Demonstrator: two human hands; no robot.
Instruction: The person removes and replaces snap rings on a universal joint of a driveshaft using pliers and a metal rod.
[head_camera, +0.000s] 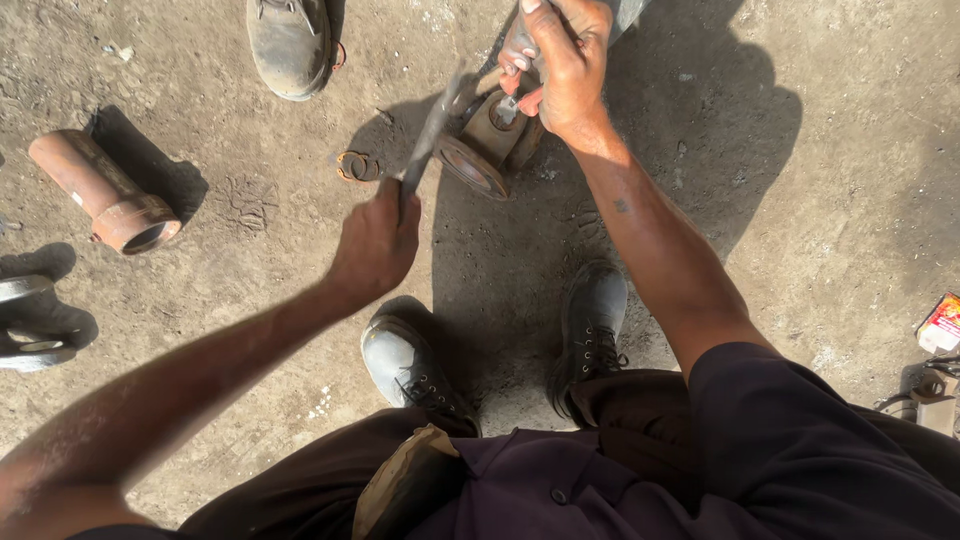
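Left hand (375, 240): clenched on a blurred metal rod (432, 130).
Right hand (565, 60): grips a tool against the rusty flanged part (485, 145).
Advice: steady the part; strike squarely, clear of fingers.

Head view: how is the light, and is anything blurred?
Head view: hard sunlight, with dark sharp shadows on the dirt ground; the tool in the left hand is smeared by motion; the right hand and the rusty metal part below it look sharp.

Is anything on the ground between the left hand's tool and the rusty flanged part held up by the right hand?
Nothing visible: the tool in the left hand already reaches the flanged part, gripped by the right hand.
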